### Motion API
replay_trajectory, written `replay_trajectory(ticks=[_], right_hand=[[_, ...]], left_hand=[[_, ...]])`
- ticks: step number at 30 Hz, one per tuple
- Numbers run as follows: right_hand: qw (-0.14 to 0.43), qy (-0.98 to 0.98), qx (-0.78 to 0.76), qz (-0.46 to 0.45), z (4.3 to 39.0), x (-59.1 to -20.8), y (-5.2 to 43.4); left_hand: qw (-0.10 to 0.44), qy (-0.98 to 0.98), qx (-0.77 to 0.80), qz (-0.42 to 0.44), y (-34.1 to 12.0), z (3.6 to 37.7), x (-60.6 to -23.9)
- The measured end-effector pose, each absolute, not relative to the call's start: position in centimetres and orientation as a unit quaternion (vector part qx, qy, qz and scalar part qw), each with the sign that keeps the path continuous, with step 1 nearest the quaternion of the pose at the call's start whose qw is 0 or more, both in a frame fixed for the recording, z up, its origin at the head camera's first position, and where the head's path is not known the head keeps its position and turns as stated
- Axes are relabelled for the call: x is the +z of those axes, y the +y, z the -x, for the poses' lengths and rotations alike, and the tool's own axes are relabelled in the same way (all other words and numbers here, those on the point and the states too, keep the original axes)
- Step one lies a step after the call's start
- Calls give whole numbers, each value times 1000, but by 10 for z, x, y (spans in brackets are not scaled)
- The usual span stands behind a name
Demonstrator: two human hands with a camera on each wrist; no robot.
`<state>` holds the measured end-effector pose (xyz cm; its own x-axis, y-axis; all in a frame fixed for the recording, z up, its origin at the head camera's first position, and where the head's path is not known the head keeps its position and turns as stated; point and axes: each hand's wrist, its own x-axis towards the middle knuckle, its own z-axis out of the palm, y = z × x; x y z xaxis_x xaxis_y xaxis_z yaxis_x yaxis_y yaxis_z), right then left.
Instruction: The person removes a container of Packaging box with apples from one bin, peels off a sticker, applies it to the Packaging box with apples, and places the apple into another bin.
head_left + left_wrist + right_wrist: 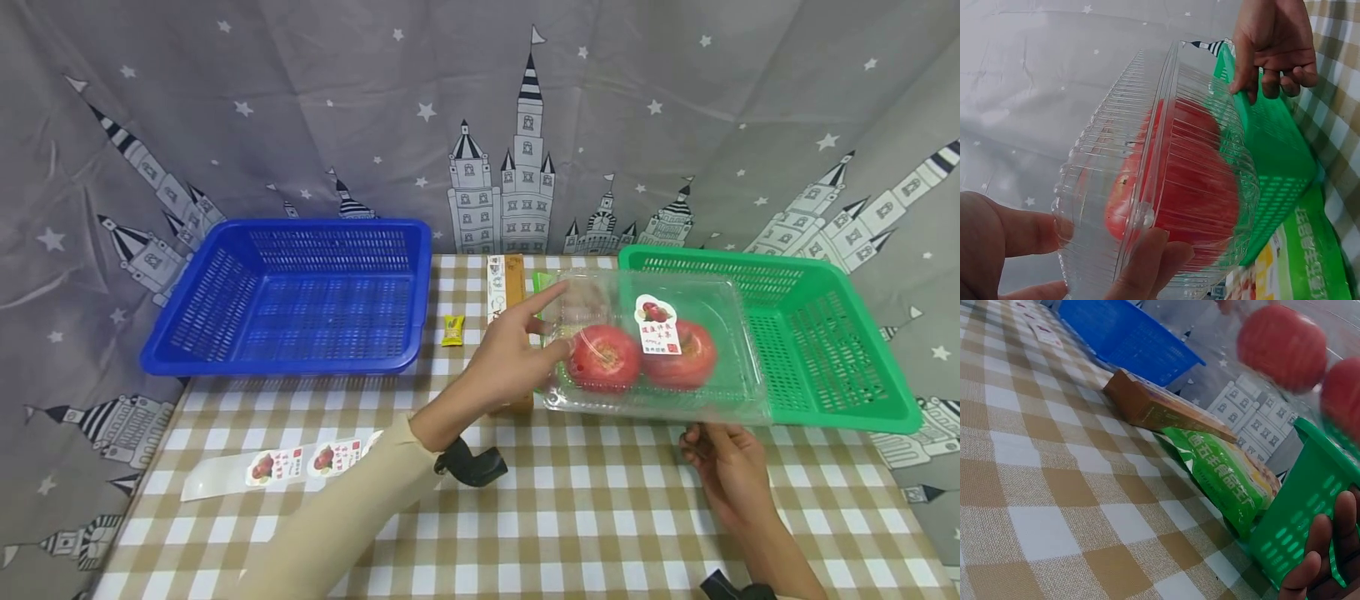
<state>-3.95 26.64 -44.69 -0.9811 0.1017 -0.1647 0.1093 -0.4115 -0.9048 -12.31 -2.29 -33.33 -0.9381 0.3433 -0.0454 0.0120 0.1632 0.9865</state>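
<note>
A clear plastic clamshell box (738, 350) with two red tomatoes (606, 358) inside and a label on its lid is held above the table, in front of the green basket (825, 415). My left hand (558, 321) grips its left end, index finger on top and thumb against the side. In the left wrist view the box (1166, 181) fills the frame, with the fingers (1147, 262) curled on its near end. My right hand (708, 442) holds the front right underside with curled fingers, and it also shows at the far end as the right hand (1275, 44).
A blue basket (300, 227) stands at the back left. Between the baskets lie a brown box (514, 283), a green snack bag (1229, 475) and a small yellow candy (452, 331). A strip of stickers (277, 467) lies at the front left on the checked cloth.
</note>
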Motion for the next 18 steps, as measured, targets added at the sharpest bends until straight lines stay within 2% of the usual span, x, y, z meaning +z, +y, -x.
replay_trajectory(ticks=[18], right_hand=[[-1, 566, -820, -91, 41, -448, 268]], left_hand=[[123, 767, 612, -145, 35, 145, -322]])
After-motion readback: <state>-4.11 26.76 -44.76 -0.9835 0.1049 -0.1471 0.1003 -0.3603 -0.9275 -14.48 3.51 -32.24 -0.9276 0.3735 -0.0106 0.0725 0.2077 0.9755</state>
